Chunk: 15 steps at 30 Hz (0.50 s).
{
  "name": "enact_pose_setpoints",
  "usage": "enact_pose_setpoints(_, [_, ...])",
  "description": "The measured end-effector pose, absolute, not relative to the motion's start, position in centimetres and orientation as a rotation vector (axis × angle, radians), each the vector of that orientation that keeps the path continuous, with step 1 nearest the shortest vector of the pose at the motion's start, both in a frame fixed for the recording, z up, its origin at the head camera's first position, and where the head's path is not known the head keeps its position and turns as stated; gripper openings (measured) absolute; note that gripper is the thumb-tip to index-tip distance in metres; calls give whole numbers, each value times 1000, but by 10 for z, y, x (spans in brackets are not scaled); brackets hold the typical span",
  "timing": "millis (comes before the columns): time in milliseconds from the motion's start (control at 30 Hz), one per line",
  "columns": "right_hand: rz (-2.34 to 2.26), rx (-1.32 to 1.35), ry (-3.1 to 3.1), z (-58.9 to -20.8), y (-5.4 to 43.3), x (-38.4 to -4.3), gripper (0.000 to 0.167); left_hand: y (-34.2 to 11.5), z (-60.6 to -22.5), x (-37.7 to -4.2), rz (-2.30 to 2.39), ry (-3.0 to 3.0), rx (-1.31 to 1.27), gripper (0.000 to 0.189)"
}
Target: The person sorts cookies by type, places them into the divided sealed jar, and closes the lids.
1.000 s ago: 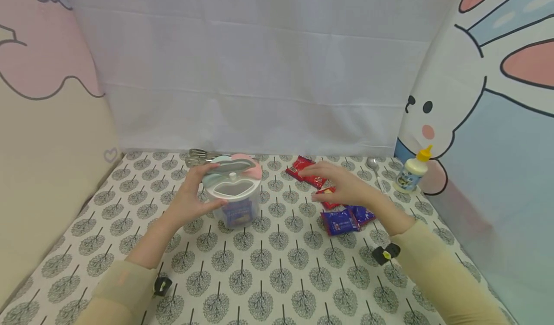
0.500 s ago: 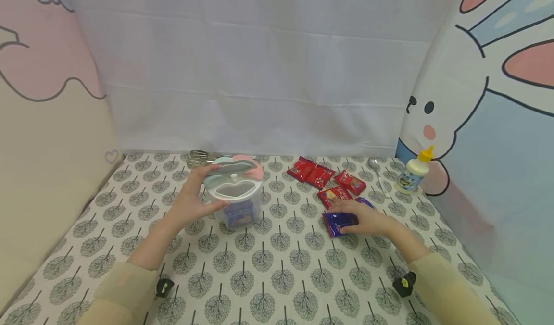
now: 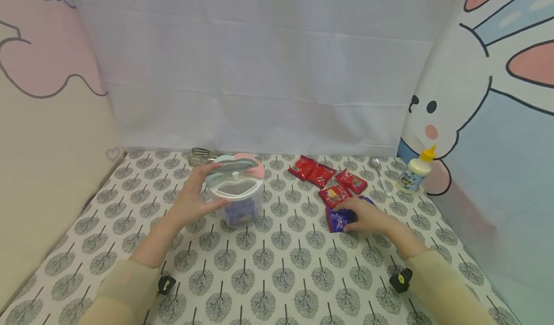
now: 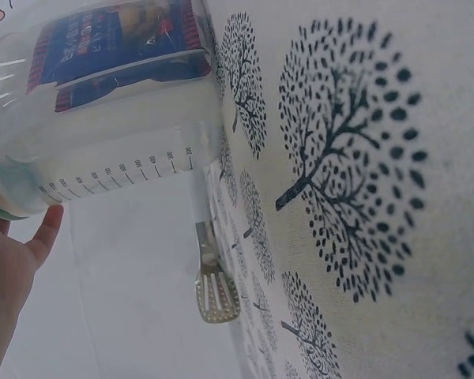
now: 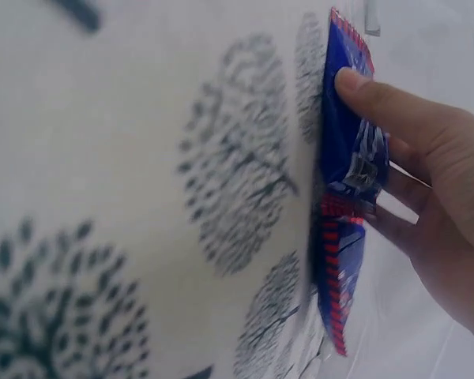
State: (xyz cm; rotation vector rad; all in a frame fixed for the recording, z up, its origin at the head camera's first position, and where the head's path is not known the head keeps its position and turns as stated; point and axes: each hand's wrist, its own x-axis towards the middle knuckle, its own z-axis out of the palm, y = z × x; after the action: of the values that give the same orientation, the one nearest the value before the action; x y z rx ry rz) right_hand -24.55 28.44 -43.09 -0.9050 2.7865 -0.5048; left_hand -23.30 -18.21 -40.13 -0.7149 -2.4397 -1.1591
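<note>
My left hand [image 3: 192, 195] grips a clear plastic canister [image 3: 256, 204] at its top edge, thumb in front and fingers behind. Its lid has pale green, pink and white sections, with two openings showing. A blue snack packet [image 4: 126, 47] lies inside, and the left wrist view shows measuring marks on the wall. At the right, my right hand [image 3: 368, 218] pinches a blue snack packet [image 3: 336, 220] between thumb and fingers, close over the tablecloth. Another blue packet [image 5: 341, 268] sits right beside it, mostly hidden by the hand in the head view.
Several red snack packets [image 3: 335, 196] lie just beyond the right hand. A spoon [image 3: 378, 173] and a yellow-capped glue bottle [image 3: 413, 173] are at the back right. Behind the canister lie metal utensils, including a slotted turner [image 4: 216, 296]. A white curtain [image 3: 277, 75] closes the back.
My right hand has come down from above the red packets toward the front right and taken hold of a blue packet, shifting it slightly. The left hand stays on the canister.
</note>
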Motion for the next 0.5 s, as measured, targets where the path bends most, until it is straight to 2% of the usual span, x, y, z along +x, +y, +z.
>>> enact_pose_setpoints(167, [-564,-923,2832,-417,274,-246,55,-181,-402,-236,-1142,-2429,-725,94])
enact_pose_setpoints(500, [-707,-1027,2926,-369,245,-248,50,-182,-400,-233,-1153,-2465,-689,94])
